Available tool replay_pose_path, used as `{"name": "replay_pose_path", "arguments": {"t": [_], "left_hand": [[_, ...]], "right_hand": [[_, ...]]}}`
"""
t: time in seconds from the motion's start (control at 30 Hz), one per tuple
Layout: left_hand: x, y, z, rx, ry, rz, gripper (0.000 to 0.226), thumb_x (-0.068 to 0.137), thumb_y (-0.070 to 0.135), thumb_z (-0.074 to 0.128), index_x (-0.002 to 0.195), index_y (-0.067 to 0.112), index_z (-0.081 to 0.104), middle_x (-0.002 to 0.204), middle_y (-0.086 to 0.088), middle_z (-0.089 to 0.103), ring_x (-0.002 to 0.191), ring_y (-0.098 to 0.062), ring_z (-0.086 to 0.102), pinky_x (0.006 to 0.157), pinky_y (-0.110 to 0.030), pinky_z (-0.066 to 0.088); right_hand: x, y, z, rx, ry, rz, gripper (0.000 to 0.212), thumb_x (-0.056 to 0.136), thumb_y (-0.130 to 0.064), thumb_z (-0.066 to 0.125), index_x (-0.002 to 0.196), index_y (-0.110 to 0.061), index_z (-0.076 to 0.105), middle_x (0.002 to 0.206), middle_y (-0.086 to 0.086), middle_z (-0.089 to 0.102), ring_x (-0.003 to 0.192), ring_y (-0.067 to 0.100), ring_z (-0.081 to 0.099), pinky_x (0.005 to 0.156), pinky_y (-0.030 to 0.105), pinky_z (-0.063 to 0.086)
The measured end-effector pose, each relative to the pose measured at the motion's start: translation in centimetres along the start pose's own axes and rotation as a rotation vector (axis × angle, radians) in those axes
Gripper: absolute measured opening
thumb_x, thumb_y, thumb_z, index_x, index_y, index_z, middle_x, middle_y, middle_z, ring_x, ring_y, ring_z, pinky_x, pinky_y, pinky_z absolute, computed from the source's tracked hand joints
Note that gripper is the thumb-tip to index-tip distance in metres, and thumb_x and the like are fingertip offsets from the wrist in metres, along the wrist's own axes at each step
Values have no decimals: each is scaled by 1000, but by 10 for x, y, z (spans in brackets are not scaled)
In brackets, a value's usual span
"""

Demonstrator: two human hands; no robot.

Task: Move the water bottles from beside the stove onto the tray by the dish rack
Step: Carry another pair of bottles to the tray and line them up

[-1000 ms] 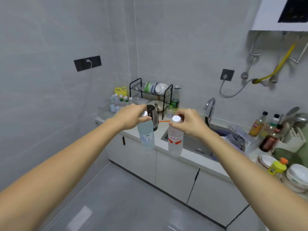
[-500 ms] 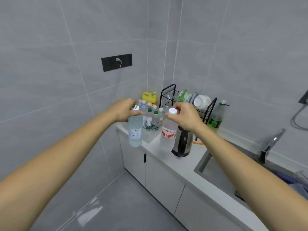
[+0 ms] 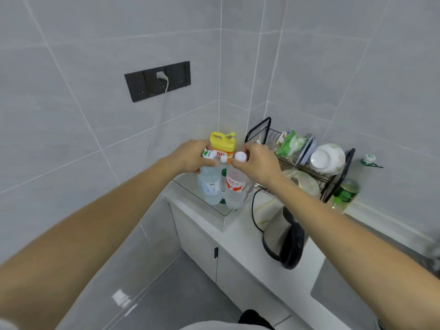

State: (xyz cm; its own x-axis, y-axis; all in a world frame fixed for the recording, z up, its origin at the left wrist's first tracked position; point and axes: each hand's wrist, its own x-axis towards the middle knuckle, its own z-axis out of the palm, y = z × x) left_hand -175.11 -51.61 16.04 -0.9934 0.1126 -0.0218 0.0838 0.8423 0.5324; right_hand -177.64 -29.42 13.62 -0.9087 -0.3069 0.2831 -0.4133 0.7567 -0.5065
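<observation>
- Nearest us, our two bare forearms reach out over the counter [image 3: 240,236], past a black-handled kettle [image 3: 284,236] standing near the sink [image 3: 352,294].
- Our left hand [image 3: 188,156] is closed around the neck of the left bottle [image 3: 209,184], fingers curled just under its white cap; the cap carries green print too blurred to read.
- That bottle has a white label with blue writing that we cannot make out.
- Our right hand [image 3: 259,163] pinches the right bottle [image 3: 234,189] at the neck, thumb and fingers pressed together below its plain white cap.
- Its label is red and white, with characters too small to read.
- Both bottles hang upright, side by side and nearly touching, over the clear tray [image 3: 190,189] in the corner; we cannot tell whether their bases touch it.
- Behind them stand more small bottles and a yellow jug [image 3: 222,144] whose orange label shows red characters we cannot read.
- Just right of the tray is the dish rack [image 3: 333,179], holding bowls and plates.
- Farther right, a green bottle [image 3: 345,194] stands against the wall.
- On the far wall, a black socket panel [image 3: 157,81] has a white plug in it.
</observation>
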Motion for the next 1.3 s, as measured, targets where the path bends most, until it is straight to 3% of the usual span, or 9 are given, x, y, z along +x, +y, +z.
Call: {"name": "replay_pose_path", "arguments": {"t": [0.2,0.37,0.5,0.63,0.77,0.9,1.07,1.17,1.3], "left_hand": [[78,-35,16,23,-68,14,38,78,27,86,104,12,63,93,-9,69,70,-31,74,69,-47,62],[132,-75,40,41,-213,77,33,80,24,84,93,25,54,93,-5,61,71,-23,68,65,-43,62],[162,-109,62,89,-376,170,34,80,28,82,93,28,51,96,-5,62,70,-21,70,65,-41,62],[178,-127,83,70,-468,250,30,82,20,82,95,14,55,85,-2,60,65,-25,71,64,-46,58],[188,-133,104,80,-556,309,29,82,18,82,95,11,57,66,0,62,64,-29,72,63,-41,55],[191,-137,124,108,-561,354,32,81,22,84,91,15,54,69,3,59,61,-25,67,55,-34,47],[188,-140,142,120,-573,366,31,79,25,82,90,19,53,82,-5,66,67,-29,72,62,-45,58],[184,-144,147,136,-543,379,34,78,28,82,91,16,54,87,-8,67,74,-28,69,68,-45,56],[182,-147,150,165,-528,426,36,80,30,82,86,19,48,89,-9,66,73,-27,65,64,-40,49]], "right_hand": [[53,35,49,23,-44,46,38,78,-54,72,80,-20,55,74,-1,62,74,26,60,59,39,45],[72,53,82,18,-89,115,34,82,-46,76,82,-24,49,72,-9,54,76,23,58,53,32,30],[75,62,109,-28,-98,229,33,81,-47,76,81,-23,54,79,-2,62,78,24,60,54,31,34],[70,66,133,-63,-116,292,34,80,-47,77,75,-30,48,72,-7,54,74,23,57,61,34,38],[59,67,151,-162,-170,364,30,79,-52,74,85,-31,53,86,-3,63,84,25,62,68,40,51],[43,69,163,-206,-208,396,28,83,-51,73,91,-34,52,96,0,67,89,26,61,69,36,45],[27,70,170,-275,-186,431,32,86,-50,71,105,-28,59,94,2,65,93,31,62,70,36,42],[24,69,174,-311,-179,451,35,88,-49,70,110,-24,59,102,7,69,97,32,62,69,35,39],[26,66,181,-354,-210,471,37,89,-52,69,110,-23,58,101,3,66,97,29,62,68,34,37]]}}
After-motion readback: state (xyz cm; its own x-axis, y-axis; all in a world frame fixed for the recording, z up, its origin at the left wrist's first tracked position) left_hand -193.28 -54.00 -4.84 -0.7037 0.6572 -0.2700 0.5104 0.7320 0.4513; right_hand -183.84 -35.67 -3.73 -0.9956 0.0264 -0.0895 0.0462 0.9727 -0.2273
